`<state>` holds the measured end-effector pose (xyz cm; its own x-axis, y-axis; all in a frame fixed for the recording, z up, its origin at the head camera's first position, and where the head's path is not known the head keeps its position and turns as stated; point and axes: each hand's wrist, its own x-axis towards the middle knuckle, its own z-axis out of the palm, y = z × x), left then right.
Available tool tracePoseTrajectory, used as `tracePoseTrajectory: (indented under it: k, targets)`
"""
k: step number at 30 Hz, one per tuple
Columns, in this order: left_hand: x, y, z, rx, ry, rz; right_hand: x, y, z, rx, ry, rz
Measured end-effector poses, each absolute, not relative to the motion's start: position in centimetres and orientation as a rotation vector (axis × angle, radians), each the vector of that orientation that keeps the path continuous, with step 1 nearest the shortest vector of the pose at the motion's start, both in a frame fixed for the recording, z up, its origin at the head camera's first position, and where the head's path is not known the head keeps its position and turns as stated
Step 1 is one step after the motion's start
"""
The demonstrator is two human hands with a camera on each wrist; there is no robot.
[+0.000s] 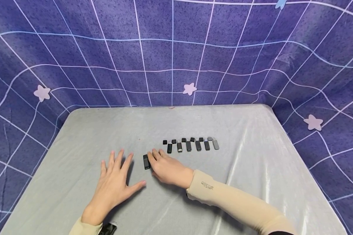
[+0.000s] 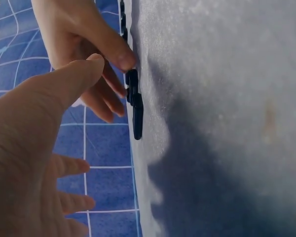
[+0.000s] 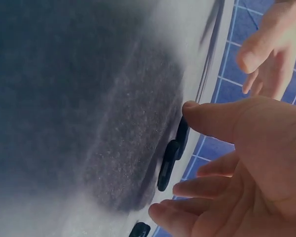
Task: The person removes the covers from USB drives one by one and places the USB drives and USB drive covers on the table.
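A black USB flash drive [image 1: 146, 162] lies on the grey-covered table, left of the row of drives. Right beside it is my right hand [image 1: 168, 168], palm down, its index fingertip at the drive's upper edge. In the right wrist view the thumb and fingers [image 3: 202, 187] stand apart, with two dark pieces lying past them, one a dark drive [image 3: 167, 165]. My left hand [image 1: 113, 182] hovers with fingers spread to the left, holding nothing. From the left wrist view, my right thumb [image 2: 121, 54] is close to the end of a dark drive [image 2: 137, 121].
Several uncapped USB drives [image 1: 189, 145] stand in a row to the upper right, mostly black, with a grey one [image 1: 215, 144] at the right end. Small caps [image 1: 183, 140] lie by their upper ends. A purple gridded curtain [image 1: 156, 55] surrounds the table [image 1: 111, 124].
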<state>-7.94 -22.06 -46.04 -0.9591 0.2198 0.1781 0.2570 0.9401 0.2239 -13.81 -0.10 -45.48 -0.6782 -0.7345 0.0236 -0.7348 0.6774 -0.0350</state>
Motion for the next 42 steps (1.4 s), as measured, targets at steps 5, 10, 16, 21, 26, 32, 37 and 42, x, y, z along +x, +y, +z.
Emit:
tracePoseTrajectory:
  k: [5,10,16,21,26,32,37,42]
  targets:
    - [-8.0,-22.2,-46.0,-0.401,-2.901,-0.398,-14.6,-0.6,-45.7,1.215,-2.864,0.043]
    - [-8.0,-22.5,-45.9,-0.47,-2.851,-0.393,-14.8,-0.7,-45.5,1.221,-2.815,-0.028]
    - [-8.0,-22.7,-45.6,-0.553,-2.818,-0.415,-14.8,-0.4,-45.4,1.195,-2.874,0.103]
    - [-8.2,-22.6,-45.4,-0.575,-2.803,-0.41,-14.9,0.4,-45.3,1.148,-2.862,0.297]
    - [-8.3,-22.2,-45.2,-0.585,-2.779,-0.376,-15.1,1.7,-44.7,1.098,-2.875,0.604]
    - [-8.8,-20.7,-44.2,-0.6,-2.809,-0.394,-14.9,4.4,-42.8,1.071,-2.83,0.898]
    - [-9.5,-18.9,-42.9,-0.64,-2.804,-0.47,-14.4,6.9,-41.0,1.062,-2.689,0.952]
    - [-10.3,-16.6,-41.4,-0.72,-2.754,-0.532,-13.9,8.3,-39.1,1.08,-2.629,0.981]
